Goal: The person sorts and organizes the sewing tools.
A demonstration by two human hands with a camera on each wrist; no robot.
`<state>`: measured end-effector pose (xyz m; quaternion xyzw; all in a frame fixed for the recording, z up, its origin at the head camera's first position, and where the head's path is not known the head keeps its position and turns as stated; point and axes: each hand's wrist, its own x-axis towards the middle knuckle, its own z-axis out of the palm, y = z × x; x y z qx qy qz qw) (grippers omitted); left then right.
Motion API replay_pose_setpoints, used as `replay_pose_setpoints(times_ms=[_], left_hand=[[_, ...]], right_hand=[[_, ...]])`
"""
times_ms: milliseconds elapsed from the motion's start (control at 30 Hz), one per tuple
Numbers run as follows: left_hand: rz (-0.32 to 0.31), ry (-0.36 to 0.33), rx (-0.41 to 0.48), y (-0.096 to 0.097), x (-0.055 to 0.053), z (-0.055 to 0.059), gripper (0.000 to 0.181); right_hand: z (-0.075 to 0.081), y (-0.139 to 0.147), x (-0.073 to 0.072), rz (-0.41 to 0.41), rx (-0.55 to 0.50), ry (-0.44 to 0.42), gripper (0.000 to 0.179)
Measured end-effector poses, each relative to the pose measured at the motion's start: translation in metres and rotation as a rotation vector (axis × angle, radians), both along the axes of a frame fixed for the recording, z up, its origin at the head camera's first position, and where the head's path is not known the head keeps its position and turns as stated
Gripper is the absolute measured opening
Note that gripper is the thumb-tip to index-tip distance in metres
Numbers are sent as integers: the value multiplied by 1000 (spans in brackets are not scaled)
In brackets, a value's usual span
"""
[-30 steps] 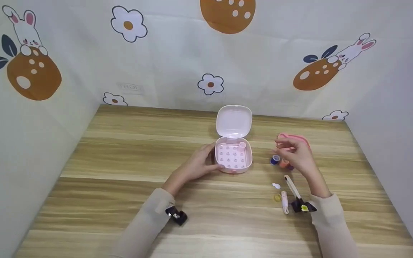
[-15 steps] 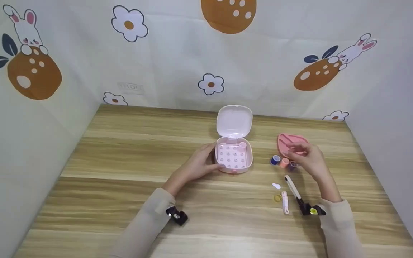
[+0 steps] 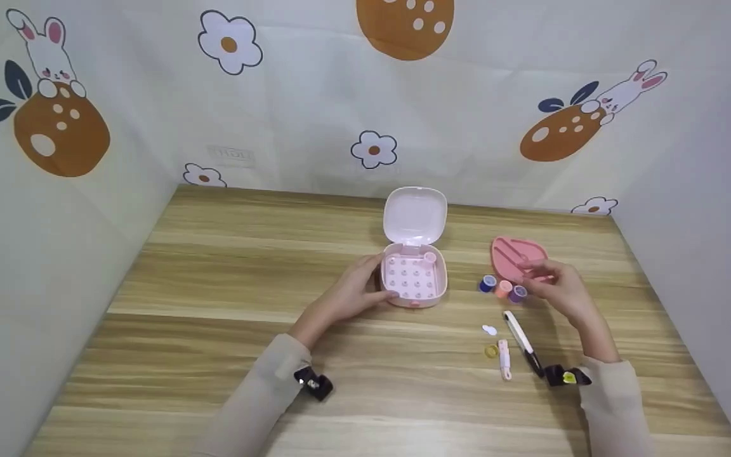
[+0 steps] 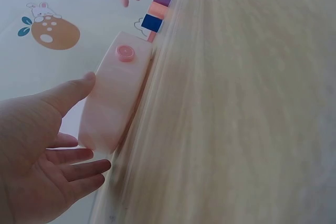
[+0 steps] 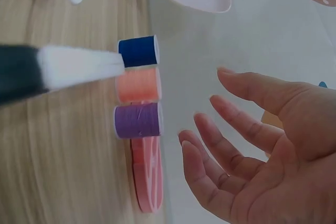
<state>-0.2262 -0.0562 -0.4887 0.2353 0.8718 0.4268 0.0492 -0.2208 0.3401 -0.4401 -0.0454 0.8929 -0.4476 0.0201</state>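
A pink box (image 3: 443, 279) stands with its lid (image 3: 415, 212) raised; rows of small pegs line its inside, and a pale pink spool (image 3: 429, 258) sits in the back right corner. My left hand (image 3: 360, 285) rests against the box's left side, its thumb at the front corner and its fingers mostly straight. Over the pink compartment tray (image 3: 506, 257) hovers my right hand (image 3: 559, 289), fingers loosely bent and apart, holding nothing. Beside it stand a blue thread spool (image 5: 139, 51), an orange one (image 5: 139, 85) and a purple one (image 5: 139, 120).
Nearer me lie a white stick-like tool with a black end (image 3: 518, 333), a small pink-and-white tool (image 3: 504, 360), a yellow ring (image 3: 491, 351) and a white cloud-shaped piece (image 3: 488, 330). A patterned cloth (image 3: 302, 108) encloses the wooden table (image 3: 232, 254) behind and at the sides.
My right hand has moved right and slightly toward me, uncovering the pink tray and the purple spool. My left hand and the box have stayed in place.
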Motion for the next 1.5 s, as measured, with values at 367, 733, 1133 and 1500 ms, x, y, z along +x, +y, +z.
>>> replay_pose_setpoints(times_ms=[367,733,1133,1500], left_hand=[[-9,20,15,0,0,-2,83],[-5,28,7,0,-1,-2,83],[-1,21,-2,0,-1,-3,84],[-18,40,20,0,-1,-3,82]], right_hand=[[-7,8,5,12,-24,-3,39],[-18,12,12,0,10,-12,39],[-22,11,12,-5,32,-38,39],[-31,13,11,-14,-94,-73,38]])
